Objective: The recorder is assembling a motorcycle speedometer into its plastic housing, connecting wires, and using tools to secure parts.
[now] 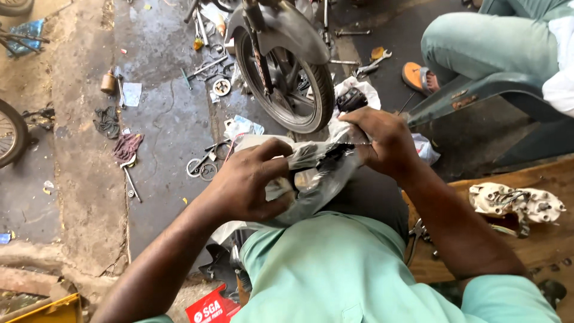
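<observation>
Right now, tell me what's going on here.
A person in a light green shirt holds a clear plastic bag with both hands over their lap. The left hand pinches the bag's lower part and the right hand grips its top edge; something dark shows inside. A motorcycle front wheel stands just ahead on an oily floor strewn with tools and parts. Another person sits on a chair at the right.

Oil-stained concrete floor (161, 125) strewn with tools, a wooden bench (538, 239) at right.
</observation>
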